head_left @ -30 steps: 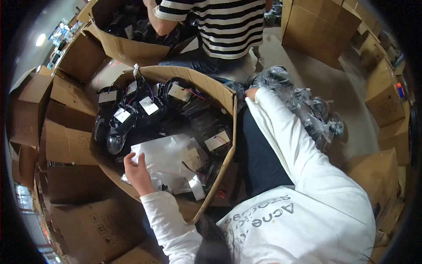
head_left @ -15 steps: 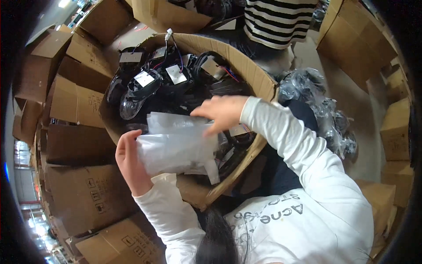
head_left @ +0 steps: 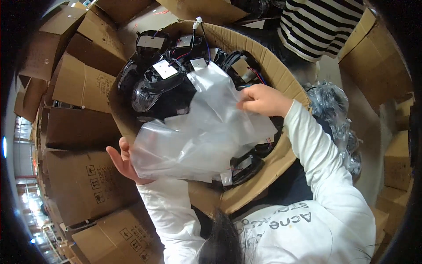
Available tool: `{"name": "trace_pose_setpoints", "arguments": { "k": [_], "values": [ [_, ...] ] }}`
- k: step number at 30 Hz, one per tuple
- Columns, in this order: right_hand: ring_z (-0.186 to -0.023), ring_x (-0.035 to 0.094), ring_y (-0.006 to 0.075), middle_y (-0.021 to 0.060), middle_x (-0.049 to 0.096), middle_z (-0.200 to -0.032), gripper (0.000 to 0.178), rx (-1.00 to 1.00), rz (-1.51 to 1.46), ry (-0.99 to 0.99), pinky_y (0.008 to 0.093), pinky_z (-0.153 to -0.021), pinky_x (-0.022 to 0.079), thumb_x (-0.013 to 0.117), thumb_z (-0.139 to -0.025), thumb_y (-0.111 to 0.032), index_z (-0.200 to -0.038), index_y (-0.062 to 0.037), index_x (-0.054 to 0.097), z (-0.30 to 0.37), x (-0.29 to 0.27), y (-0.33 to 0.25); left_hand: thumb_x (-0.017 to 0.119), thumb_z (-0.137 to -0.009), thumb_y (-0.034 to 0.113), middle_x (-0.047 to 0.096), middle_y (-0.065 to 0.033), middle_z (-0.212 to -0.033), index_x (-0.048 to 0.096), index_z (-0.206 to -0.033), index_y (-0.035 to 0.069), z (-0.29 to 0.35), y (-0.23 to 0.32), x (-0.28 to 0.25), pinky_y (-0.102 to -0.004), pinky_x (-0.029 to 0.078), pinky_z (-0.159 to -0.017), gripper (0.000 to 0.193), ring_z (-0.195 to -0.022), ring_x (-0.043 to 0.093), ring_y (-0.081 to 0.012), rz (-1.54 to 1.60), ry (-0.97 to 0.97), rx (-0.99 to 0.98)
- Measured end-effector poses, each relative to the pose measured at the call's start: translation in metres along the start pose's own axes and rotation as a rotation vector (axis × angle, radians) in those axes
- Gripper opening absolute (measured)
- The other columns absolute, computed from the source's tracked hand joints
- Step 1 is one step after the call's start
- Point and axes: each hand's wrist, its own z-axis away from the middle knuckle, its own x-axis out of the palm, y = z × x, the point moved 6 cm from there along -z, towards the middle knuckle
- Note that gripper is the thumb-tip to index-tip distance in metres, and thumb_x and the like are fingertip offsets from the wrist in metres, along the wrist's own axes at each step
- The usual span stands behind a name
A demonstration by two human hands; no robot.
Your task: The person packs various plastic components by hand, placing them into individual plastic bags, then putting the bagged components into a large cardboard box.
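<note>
Plastic film [head_left: 198,136], spread between left grip [head_left: 125,165] and right grip [head_left: 263,101]

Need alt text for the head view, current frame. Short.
A person's two bare hands handle crumpled clear plastic over an open cardboard box of black parts with pale plates: the left hand is at its left edge, the right hand appears to pinch its upper right. Another person in a striped top is beyond.

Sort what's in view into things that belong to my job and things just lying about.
Likely the job:
clear plastic, between left hand and right hand
open carton beneath
black parts inside

Apparently lying about:
left-side cartons
upper-right carton
</note>
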Motion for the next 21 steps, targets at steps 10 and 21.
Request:
{"name": "trace_pose_setpoints", "arguments": {
  "k": [10, 21],
  "values": [
    [-0.090, 0.067, 0.0117, 0.0025, 0.073, -0.096, 0.039, -0.206, -0.760, 0.179, 0.0276, -0.085, 0.052, 0.074, -0.095, -0.041, -0.104, -0.0032, 0.071, 0.015, -0.017, -0.018, 0.053, -0.107, 0.031, 0.068, -0.0055, -0.087, 0.065, -0.119, 0.000, 0.009, -0.114, 0.010, -0.0254, 0.050, -0.075, 0.036, -0.078, 0.063, -0.0105, -1.024, 0.234, -0.848],
    [-0.107, 0.069, 0.0228, 0.0102, 0.071, -0.115, 0.032, -0.435, -1.322, -0.131, 0.0380, -0.099, 0.053, 0.060, -0.104, -0.027, -0.124, -0.0027, 0.064, 0.053, -0.001, -0.032, 0.046, -0.110, 0.031, 0.062, -0.0066, -0.115, 0.061, -0.123, -0.002, 0.045, -0.134, -0.007, -0.0341, 0.047, -0.088, 0.038, -0.097, 0.057, -0.0194, -0.453, 0.394, -0.403]
  ]
}}
